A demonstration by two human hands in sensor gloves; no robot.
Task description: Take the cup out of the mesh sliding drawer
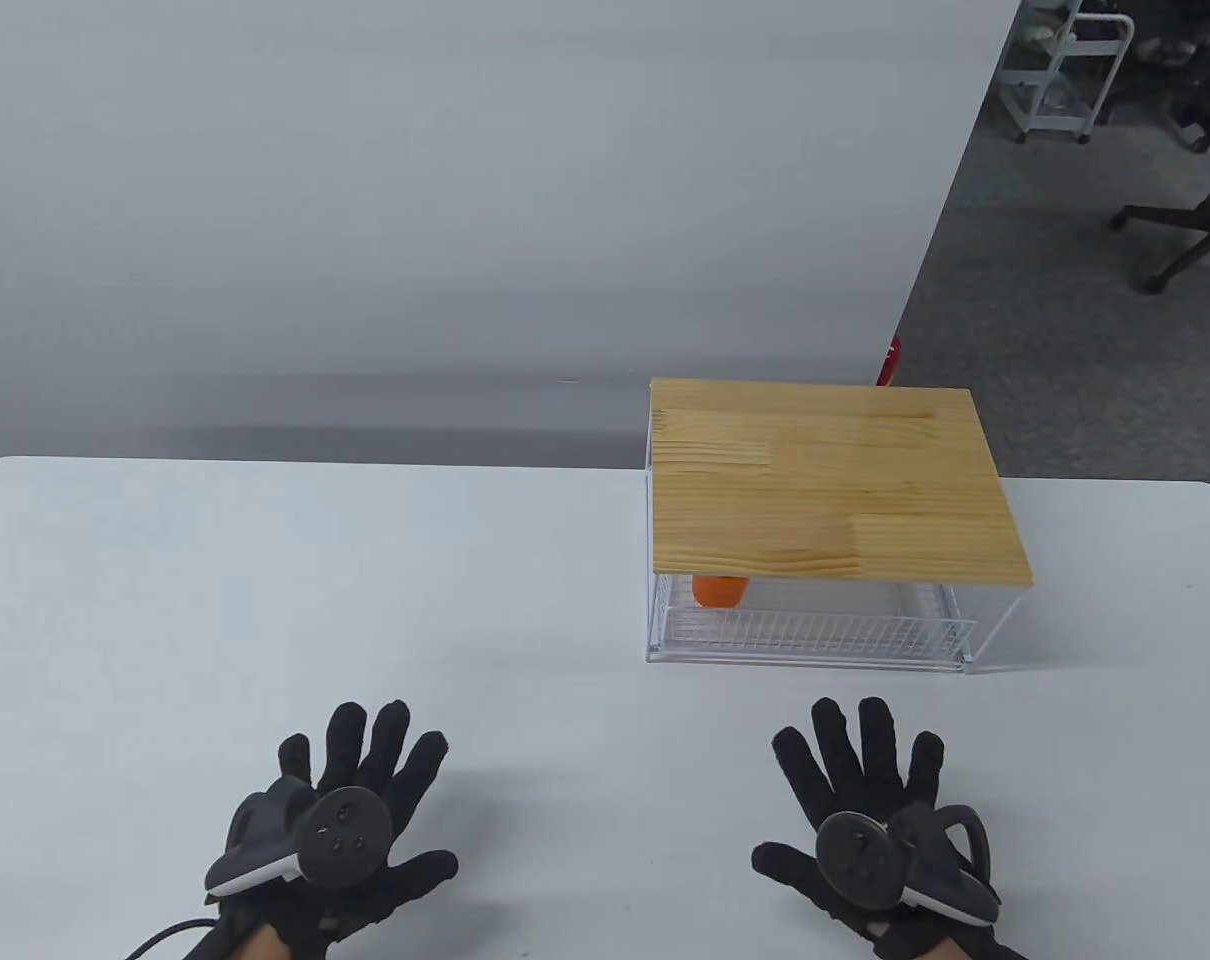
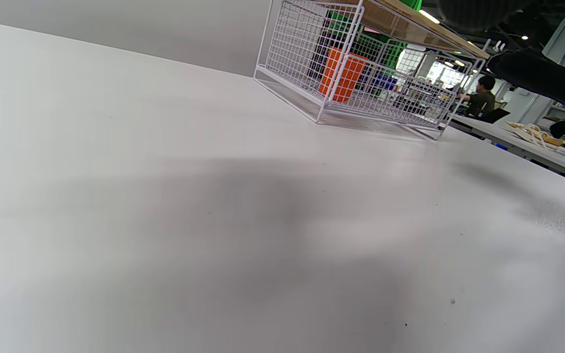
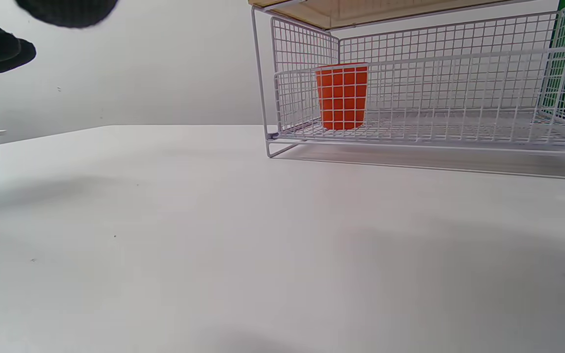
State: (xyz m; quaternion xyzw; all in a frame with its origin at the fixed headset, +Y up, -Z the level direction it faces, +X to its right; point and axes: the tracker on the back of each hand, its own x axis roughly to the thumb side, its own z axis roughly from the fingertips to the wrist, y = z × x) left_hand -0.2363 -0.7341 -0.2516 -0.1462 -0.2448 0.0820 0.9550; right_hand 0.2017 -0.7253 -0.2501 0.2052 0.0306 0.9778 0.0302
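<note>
An orange cup [image 1: 719, 590] stands upright at the left end of a white mesh sliding drawer [image 1: 815, 632], under a wooden top [image 1: 830, 490] on a white wire frame. The drawer sits inside the frame. The cup also shows in the left wrist view [image 2: 341, 73] and the right wrist view [image 3: 342, 95]. My left hand [image 1: 350, 800] lies flat, fingers spread, on the table near the front left. My right hand [image 1: 870, 800] lies flat, fingers spread, in front of the drawer. Both hands hold nothing and are well short of the drawer.
The white table [image 1: 315, 600] carries only the drawer unit, which stands at its far right. A grey wall panel [image 1: 465, 200] stands behind the table. Office chairs [image 1: 1190, 230] and a cart [image 1: 1060, 70] stand on the floor at the far right.
</note>
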